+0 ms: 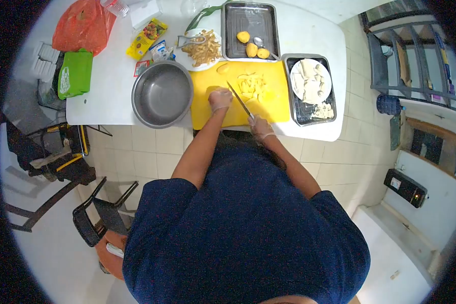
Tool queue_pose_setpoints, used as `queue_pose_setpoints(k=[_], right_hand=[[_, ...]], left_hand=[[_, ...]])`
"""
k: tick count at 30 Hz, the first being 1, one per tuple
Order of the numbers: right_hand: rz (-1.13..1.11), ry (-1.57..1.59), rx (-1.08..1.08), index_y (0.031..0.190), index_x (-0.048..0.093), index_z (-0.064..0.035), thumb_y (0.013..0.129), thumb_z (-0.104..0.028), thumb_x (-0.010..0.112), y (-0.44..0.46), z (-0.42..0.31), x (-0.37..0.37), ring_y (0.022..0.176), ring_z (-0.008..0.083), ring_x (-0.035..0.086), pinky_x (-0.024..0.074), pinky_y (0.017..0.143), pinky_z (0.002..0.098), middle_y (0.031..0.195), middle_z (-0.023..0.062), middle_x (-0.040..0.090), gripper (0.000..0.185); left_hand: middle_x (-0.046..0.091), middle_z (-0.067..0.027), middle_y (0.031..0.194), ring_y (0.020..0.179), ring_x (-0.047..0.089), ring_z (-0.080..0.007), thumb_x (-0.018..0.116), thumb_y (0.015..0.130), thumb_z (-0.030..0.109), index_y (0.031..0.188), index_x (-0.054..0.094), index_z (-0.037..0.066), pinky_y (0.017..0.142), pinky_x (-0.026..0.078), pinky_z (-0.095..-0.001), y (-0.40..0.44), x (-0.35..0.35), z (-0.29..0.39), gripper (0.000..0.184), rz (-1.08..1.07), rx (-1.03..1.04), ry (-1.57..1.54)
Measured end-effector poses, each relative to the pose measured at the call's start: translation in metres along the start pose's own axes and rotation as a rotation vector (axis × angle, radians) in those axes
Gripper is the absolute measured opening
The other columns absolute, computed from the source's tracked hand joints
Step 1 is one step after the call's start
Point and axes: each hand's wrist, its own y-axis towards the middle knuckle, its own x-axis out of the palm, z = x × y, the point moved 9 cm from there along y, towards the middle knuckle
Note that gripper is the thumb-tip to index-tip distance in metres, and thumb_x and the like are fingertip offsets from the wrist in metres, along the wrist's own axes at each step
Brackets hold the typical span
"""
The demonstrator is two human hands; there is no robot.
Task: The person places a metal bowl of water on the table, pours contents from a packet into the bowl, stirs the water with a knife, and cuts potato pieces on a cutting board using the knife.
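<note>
My right hand, in a clear plastic glove, grips a knife whose blade points up and left over the yellow cutting board. My left hand, also gloved, is curled on the board left of the blade; whatever its fingers hold is hidden. Cut pale-yellow pieces, apparently potato, lie in a loose pile right of the blade. One peeled piece rests near the board's top edge. Beyond the board, a dark tray carries several peeled potatoes and a spoon.
A large metal bowl stands left of the board. Behind it are a plate of peelings, a yellow packet, a red bag and a green bag. On the right, another tray bears a plate of white pieces.
</note>
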Motion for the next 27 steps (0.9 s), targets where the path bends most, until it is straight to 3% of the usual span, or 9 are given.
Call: queue_pose_setpoints(k=[2, 5, 7, 9, 14, 18, 20, 25, 27], right_hand=[[0.008, 0.001, -0.011, 0.097, 0.051, 0.0003, 0.090, -0.043, 0.042, 0.002, 0.001, 0.003, 0.090, 0.0462, 0.058, 0.0442, 0.078, 0.0533, 0.091, 0.0304, 0.060, 0.045], [0.012, -0.007, 0.001, 0.098, 0.051, 0.0001, 0.090, -0.042, 0.042, 0.003, 0.002, 0.003, 0.090, 0.0462, 0.058, 0.0442, 0.078, 0.0535, 0.091, 0.0304, 0.060, 0.044], [0.003, -0.018, 0.010, 0.098, 0.052, -0.0003, 0.090, -0.042, 0.041, 0.000, 0.000, 0.002, 0.090, 0.0461, 0.058, 0.0442, 0.078, 0.0535, 0.091, 0.0303, 0.060, 0.043], [-0.023, -0.024, 0.024, 0.099, 0.052, -0.0007, 0.091, -0.041, 0.040, 0.001, -0.003, 0.002, 0.090, 0.0458, 0.058, 0.0444, 0.078, 0.0535, 0.091, 0.0301, 0.060, 0.043], [-0.020, -0.064, 0.042, 0.098, 0.052, -0.0005, 0.092, -0.040, 0.040, 0.004, -0.008, -0.001, 0.089, 0.0455, 0.058, 0.0445, 0.078, 0.0534, 0.091, 0.0301, 0.060, 0.042], [0.020, -0.079, -0.024, 0.101, 0.048, -0.0009, 0.092, -0.039, 0.042, 0.013, 0.008, 0.020, 0.088, 0.0465, 0.058, 0.0445, 0.076, 0.0533, 0.089, 0.0304, 0.060, 0.040], [0.042, -0.060, -0.041, 0.102, 0.048, -0.0019, 0.092, -0.038, 0.042, 0.011, 0.010, 0.027, 0.087, 0.0465, 0.058, 0.0449, 0.074, 0.0539, 0.089, 0.0302, 0.060, 0.038], [0.063, -0.016, 0.047, 0.102, 0.047, -0.0056, 0.091, -0.034, 0.045, 0.006, 0.009, 0.028, 0.083, 0.0465, 0.059, 0.0456, 0.072, 0.0550, 0.087, 0.0297, 0.060, 0.031], [0.025, 0.003, 0.051, 0.102, 0.045, -0.0015, 0.091, -0.034, 0.045, 0.008, 0.012, 0.032, 0.085, 0.0485, 0.057, 0.0449, 0.074, 0.0546, 0.088, 0.0322, 0.059, 0.034]], left_hand=[[0.066, -0.0038, 0.066, 0.054, 0.061, -0.0165, 0.068, 0.072, 0.008, 0.079, 0.070, 0.006, 0.050, 0.050, -0.0274, 0.001, -0.001, -0.005, 0.008, -0.058, -0.087, 0.002], [0.066, -0.0041, 0.068, 0.057, 0.062, -0.0147, 0.068, 0.070, 0.007, 0.077, 0.070, 0.006, 0.053, 0.052, -0.0285, -0.018, -0.017, 0.015, 0.007, -0.098, -0.205, -0.478], [0.067, -0.0036, 0.068, 0.057, 0.062, -0.0142, 0.068, 0.069, 0.007, 0.077, 0.070, 0.006, 0.053, 0.051, -0.0279, -0.007, -0.006, 0.004, 0.008, -0.166, -0.087, -0.569], [0.066, -0.0030, 0.067, 0.055, 0.061, -0.0148, 0.066, 0.069, 0.010, 0.074, 0.069, 0.007, 0.052, 0.050, -0.0291, -0.001, -0.002, -0.001, 0.006, -0.174, 0.011, -0.472], [0.061, -0.0011, 0.060, 0.050, 0.057, -0.0193, 0.057, 0.072, 0.026, 0.061, 0.063, 0.011, 0.047, 0.047, -0.0368, -0.002, -0.004, 0.019, 0.021, -0.044, 0.194, 0.236], [0.065, -0.0039, 0.063, 0.053, 0.061, -0.0196, 0.064, 0.070, 0.024, 0.067, 0.067, 0.010, 0.050, 0.048, -0.0344, -0.011, -0.023, 0.047, 0.015, -0.064, 0.130, 0.268], [0.065, -0.0042, 0.062, 0.053, 0.062, -0.0195, 0.067, 0.068, 0.023, 0.069, 0.069, 0.011, 0.051, 0.049, -0.0342, -0.013, -0.026, 0.059, 0.012, -0.072, 0.190, 0.479], [0.066, -0.0055, 0.065, 0.058, 0.064, -0.0216, 0.060, 0.072, 0.028, 0.069, 0.070, 0.012, 0.055, 0.050, -0.0364, -0.006, -0.023, 0.055, 0.019, -0.105, 0.147, 0.563], [0.066, -0.0060, 0.065, 0.059, 0.065, -0.0220, 0.060, 0.072, 0.029, 0.070, 0.070, 0.013, 0.056, 0.050, -0.0365, -0.010, -0.023, 0.050, 0.019, -0.095, 0.084, 0.548]])
